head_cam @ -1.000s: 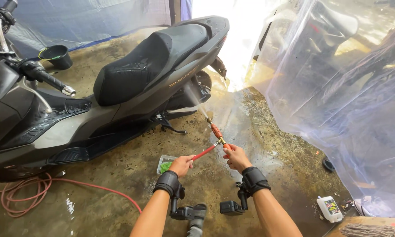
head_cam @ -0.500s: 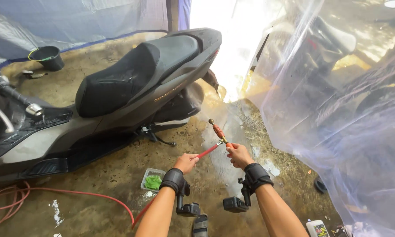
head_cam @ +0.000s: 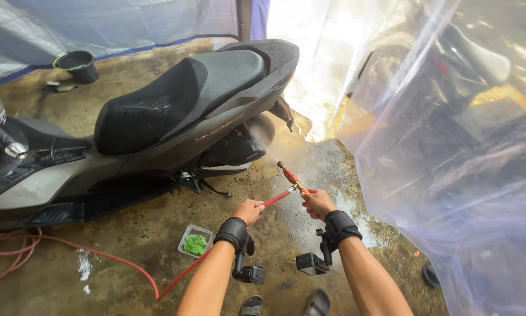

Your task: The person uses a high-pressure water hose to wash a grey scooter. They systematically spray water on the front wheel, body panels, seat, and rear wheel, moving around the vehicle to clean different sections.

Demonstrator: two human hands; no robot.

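Note:
My left hand (head_cam: pixel 249 210) grips a red hose (head_cam: pixel 181 272) just behind its spray nozzle (head_cam: pixel 289 174). My right hand (head_cam: pixel 318 202) holds the nozzle's base, and the orange and brass tip points up and left at the rear of a grey scooter (head_cam: pixel 157 134) with a wet black seat (head_cam: pixel 152 108). Water mist hangs near the scooter's rear wheel area (head_cam: pixel 257 131). Both wrists wear black straps with small cameras hanging under them.
A clear tray with a green cloth (head_cam: pixel 196 241) lies on the wet concrete floor. Coiled red hose (head_cam: pixel 11 257) lies at the left. A dark bucket (head_cam: pixel 78 65) stands far back. Clear plastic sheeting (head_cam: pixel 450 146) hangs on the right.
My view has shifted right and closer to the scooter's rear. Both hands keep hold of the hose and nozzle, which stays aimed at the rear of the scooter.

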